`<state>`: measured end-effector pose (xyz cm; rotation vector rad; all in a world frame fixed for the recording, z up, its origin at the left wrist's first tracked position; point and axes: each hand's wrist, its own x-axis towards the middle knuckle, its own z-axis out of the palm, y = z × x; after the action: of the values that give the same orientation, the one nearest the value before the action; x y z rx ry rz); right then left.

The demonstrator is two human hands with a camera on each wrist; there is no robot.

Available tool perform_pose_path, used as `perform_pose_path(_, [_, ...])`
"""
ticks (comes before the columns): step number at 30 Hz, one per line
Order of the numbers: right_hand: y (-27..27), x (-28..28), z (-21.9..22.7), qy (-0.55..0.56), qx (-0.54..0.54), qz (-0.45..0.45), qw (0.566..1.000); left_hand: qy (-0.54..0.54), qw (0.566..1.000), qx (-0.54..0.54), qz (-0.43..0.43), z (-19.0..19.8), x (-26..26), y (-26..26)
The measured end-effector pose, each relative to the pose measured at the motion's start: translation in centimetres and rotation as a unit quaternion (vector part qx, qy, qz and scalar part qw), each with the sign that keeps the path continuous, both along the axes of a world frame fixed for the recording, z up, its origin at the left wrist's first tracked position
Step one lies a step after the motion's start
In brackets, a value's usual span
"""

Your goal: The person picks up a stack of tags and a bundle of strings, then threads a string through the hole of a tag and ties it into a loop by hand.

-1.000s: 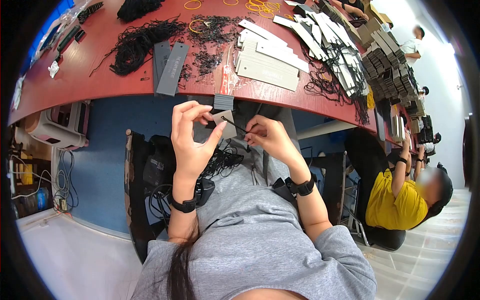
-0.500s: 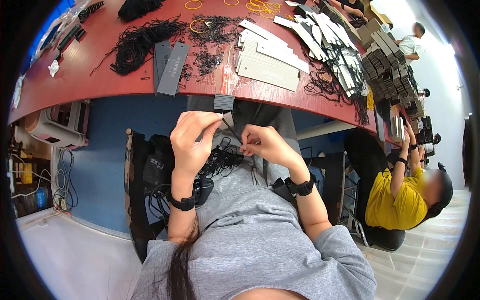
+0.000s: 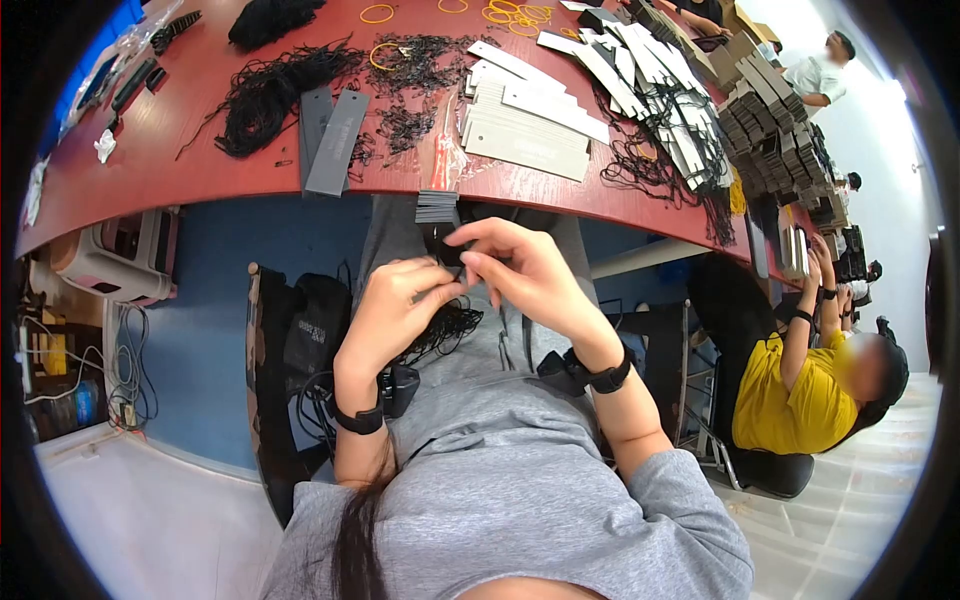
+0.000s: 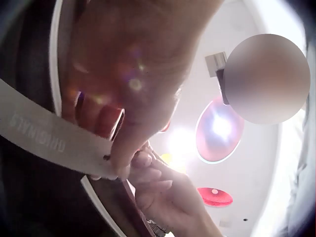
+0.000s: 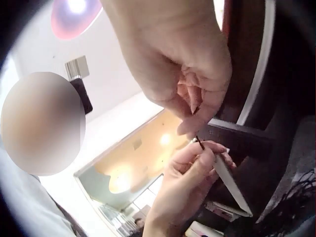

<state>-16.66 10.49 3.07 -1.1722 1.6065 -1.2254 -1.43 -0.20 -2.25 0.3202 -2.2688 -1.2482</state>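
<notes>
My left hand (image 3: 400,308) pinches one end of a grey printed tag (image 4: 44,143) between thumb and fingers, near its hole. The tag extends away from the left hand (image 5: 180,185) in the right wrist view. Close beside it, my right hand (image 3: 530,275) brings thumb and fingertips together on a short bit of black cord (image 5: 199,142) at the tag's end. In the head view the hands largely hide tag and cord. A heap of black cords (image 3: 450,328) lies on the lap below them.
On the red table (image 3: 240,175) are two dark tags (image 3: 337,143), pale tags (image 3: 525,140), a black cord bundle (image 3: 250,115) and yellow rings (image 3: 378,13). A stack of grey tags (image 3: 437,207) sits at the table edge. A person in yellow (image 3: 790,395) sits at the right.
The hands have come closer together and the right hand has moved up beside the left. The tag face visible earlier between them is now mostly hidden in the head view.
</notes>
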Motion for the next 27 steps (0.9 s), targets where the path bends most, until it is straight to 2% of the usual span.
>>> perform_pose_path(2, [-0.9,0.5,0.1,0.02,-0.002,-0.008,1.0,-0.019,0.998,0.064,-0.004,0.1,0.3,-0.4])
perform_pose_path(4, [-1.5,1.0,0.1,0.008,0.048,-0.02,0.999,-0.018,0.997,0.072,-0.012,-0.3,0.8,-0.8])
perform_pose_path(9, [-1.7,1.8,-0.8,-0.033,0.026,-0.056,0.998,0.009,0.995,0.09,-0.038,-0.8,1.1,-1.2])
perform_pose_path(12, [-1.7,1.7,-1.4,-0.015,-0.028,-0.068,0.997,-0.005,0.992,0.108,-0.063,-0.3,1.5,-1.4])
perform_pose_path(13, [-1.6,1.6,-1.6,0.027,-0.04,-0.075,0.996,-0.005,0.992,0.108,-0.063,0.0,1.6,-1.4])
perform_pose_path(15, [-1.3,1.4,-1.4,0.068,-0.053,-0.083,0.993,0.05,0.971,0.21,-0.099,0.5,2.0,-1.3])
perform_pose_path(17, [-0.9,1.4,-0.7,-0.153,-0.034,-0.081,0.984,0.085,0.959,0.252,-0.095,0.4,2.2,-1.4])
perform_pose_path(18, [-0.7,1.3,-0.5,-0.153,-0.034,-0.081,0.984,0.121,0.944,0.294,-0.091,0.4,2.3,-1.3])
perform_pose_path(19, [-0.5,1.1,-0.4,-0.306,-0.045,-0.024,0.951,0.17,0.923,0.332,-0.095,0.4,2.1,-0.9])
perform_pose_path(20, [-0.4,1.0,-0.4,-0.451,-0.055,0.034,0.89,0.169,0.923,0.333,-0.095,0.7,2.0,-0.4])
perform_pose_path(21, [-0.2,1.0,-0.3,-0.488,-0.043,0.08,0.868,0.184,0.908,0.358,-0.116,1.0,1.9,0.0])
perform_pose_path(22, [0.0,1.0,-0.4,-0.488,-0.043,0.081,0.868,0.199,0.892,0.383,-0.136,1.2,1.9,0.2])
perform_pose_path(24, [0.2,1.1,-0.5,-0.551,-0.096,0.197,0.805,0.214,0.888,0.378,-0.149,1.2,1.8,0.3])
perform_pose_path(25, [0.2,1.4,0.0,-0.531,-0.11,0.169,0.823,0.228,0.883,0.382,-0.149,1.3,1.9,0.4])
perform_pose_path(27, [0.5,1.5,0.0,-0.549,-0.108,0.168,0.811,0.241,0.878,0.385,-0.152,1.6,1.7,0.6])
